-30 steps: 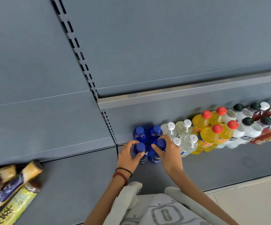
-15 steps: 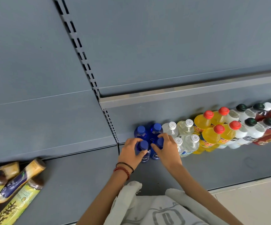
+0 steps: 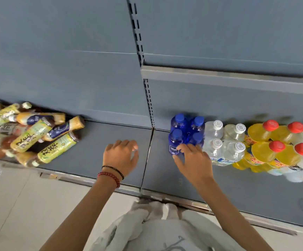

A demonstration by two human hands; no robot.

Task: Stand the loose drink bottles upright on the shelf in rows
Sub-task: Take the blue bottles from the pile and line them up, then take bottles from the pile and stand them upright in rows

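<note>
Right of the blue bottles (image 3: pixel 187 134) the shelf (image 3: pixel 96 153) is already in neat upright rows — but well left of them you've got a whole pile of tea bottles (image 3: pixel 31 134) lying down. Your right hand (image 3: pixel 195 161) rests fingertips on the front blue ones without clasping, and your left hand (image 3: pixel 120 156) hovers open and empty just left — so plenty left.

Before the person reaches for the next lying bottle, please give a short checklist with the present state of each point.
1. Four blue bottles upright in a square: ok.
2. Left hand empty and open: ok.
3. Right hand off the blue bottles: not ok, fingertips touch the front ones.
4. Loose bottles remaining to stand: ok, a pile lies at the left.
5. Bare shelf beside the blue bottles: ok.
6. Caps tight: cannot tell.
</note>
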